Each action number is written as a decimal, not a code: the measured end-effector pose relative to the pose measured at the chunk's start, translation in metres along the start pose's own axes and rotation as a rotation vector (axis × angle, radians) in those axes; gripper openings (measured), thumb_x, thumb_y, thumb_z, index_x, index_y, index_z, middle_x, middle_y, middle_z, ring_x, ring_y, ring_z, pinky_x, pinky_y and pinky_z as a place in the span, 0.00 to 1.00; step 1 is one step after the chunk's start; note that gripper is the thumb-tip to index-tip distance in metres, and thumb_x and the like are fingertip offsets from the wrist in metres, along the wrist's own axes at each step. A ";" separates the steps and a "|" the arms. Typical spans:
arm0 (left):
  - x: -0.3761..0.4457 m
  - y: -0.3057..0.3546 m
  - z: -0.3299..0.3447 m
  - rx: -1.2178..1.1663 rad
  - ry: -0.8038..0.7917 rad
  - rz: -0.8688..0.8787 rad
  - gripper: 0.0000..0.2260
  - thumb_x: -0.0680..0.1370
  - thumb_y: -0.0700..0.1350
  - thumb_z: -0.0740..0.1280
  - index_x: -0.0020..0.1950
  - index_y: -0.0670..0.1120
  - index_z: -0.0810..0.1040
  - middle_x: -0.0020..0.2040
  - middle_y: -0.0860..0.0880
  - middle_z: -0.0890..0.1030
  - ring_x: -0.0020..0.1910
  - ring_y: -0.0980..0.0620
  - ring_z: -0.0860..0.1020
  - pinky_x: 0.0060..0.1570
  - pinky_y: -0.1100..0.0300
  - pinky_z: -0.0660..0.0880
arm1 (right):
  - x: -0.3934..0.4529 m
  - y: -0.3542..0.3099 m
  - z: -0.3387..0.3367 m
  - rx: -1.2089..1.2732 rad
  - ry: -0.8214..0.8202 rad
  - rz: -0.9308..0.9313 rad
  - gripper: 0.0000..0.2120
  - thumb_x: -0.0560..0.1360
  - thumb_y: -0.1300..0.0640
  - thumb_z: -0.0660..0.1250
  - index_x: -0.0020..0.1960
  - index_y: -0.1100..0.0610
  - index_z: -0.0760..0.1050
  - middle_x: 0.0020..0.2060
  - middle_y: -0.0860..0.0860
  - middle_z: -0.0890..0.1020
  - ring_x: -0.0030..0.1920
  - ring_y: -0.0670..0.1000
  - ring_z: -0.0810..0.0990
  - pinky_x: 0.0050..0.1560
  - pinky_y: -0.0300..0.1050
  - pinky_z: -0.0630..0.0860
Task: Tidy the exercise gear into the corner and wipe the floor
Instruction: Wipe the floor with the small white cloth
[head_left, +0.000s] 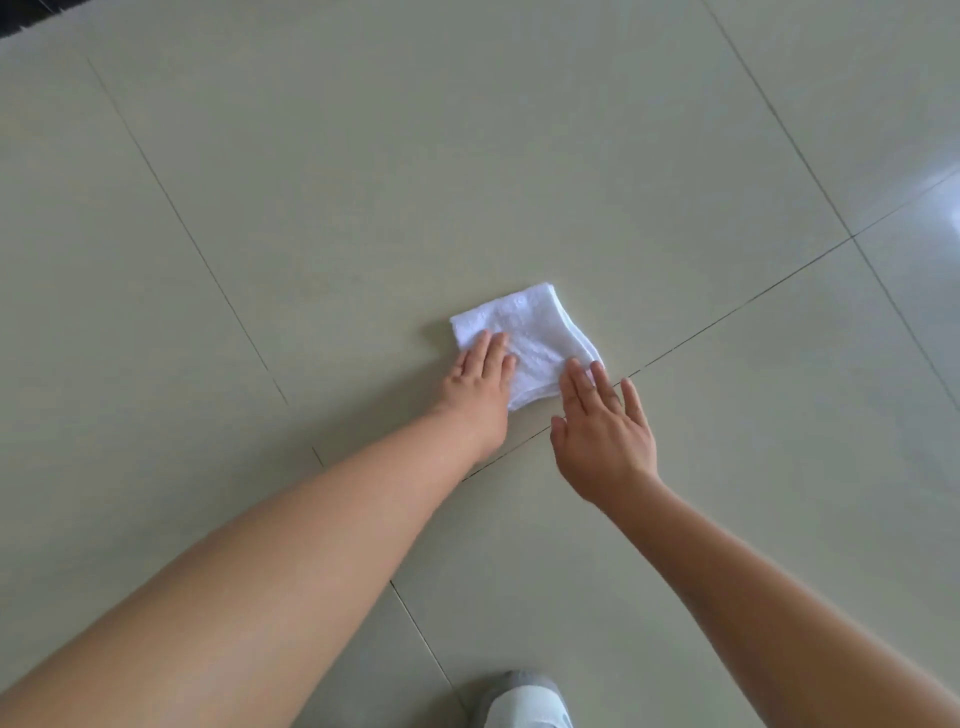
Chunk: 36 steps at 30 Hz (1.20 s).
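Here, 2 flat hands (fingers straight), left hand (480, 382) and right hand (602, 431), press a folded white cloth (535, 338).

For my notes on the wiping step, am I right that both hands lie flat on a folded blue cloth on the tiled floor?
Only the colour is wrong. The head view shows a white cloth, not a blue one. The rest stands: it lies folded on the tiled floor, with the left hand and right hand flat, fingers straight, on its near edge.
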<state>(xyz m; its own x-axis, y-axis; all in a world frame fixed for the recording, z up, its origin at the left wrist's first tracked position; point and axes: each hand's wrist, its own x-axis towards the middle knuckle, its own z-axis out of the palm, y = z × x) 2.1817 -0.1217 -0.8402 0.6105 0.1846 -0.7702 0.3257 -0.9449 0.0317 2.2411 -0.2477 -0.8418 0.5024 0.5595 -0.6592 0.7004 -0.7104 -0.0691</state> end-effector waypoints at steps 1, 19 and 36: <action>0.013 0.007 -0.012 -0.031 0.027 0.021 0.27 0.83 0.43 0.48 0.77 0.40 0.38 0.77 0.42 0.35 0.77 0.44 0.35 0.75 0.54 0.38 | 0.008 0.012 -0.011 -0.024 0.009 0.040 0.27 0.82 0.51 0.43 0.77 0.56 0.40 0.77 0.47 0.41 0.77 0.47 0.39 0.75 0.45 0.34; 0.019 -0.117 -0.041 0.119 0.074 -0.114 0.25 0.82 0.44 0.48 0.78 0.39 0.46 0.79 0.42 0.45 0.79 0.47 0.46 0.76 0.56 0.43 | 0.077 -0.095 -0.059 0.026 0.036 -0.116 0.29 0.79 0.60 0.48 0.77 0.59 0.41 0.78 0.50 0.42 0.78 0.49 0.40 0.77 0.43 0.40; -0.010 -0.049 -0.011 0.294 0.043 0.173 0.26 0.81 0.43 0.51 0.78 0.39 0.46 0.78 0.39 0.46 0.78 0.43 0.46 0.76 0.54 0.43 | 0.000 -0.064 -0.024 -0.087 -0.122 0.090 0.28 0.78 0.58 0.50 0.76 0.62 0.50 0.76 0.55 0.54 0.78 0.50 0.45 0.77 0.46 0.38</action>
<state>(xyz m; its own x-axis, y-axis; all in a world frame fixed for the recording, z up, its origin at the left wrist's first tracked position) 2.1677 -0.0740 -0.8275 0.6702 0.0201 -0.7419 -0.0034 -0.9995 -0.0302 2.2080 -0.1922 -0.8197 0.5037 0.4356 -0.7460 0.6994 -0.7125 0.0562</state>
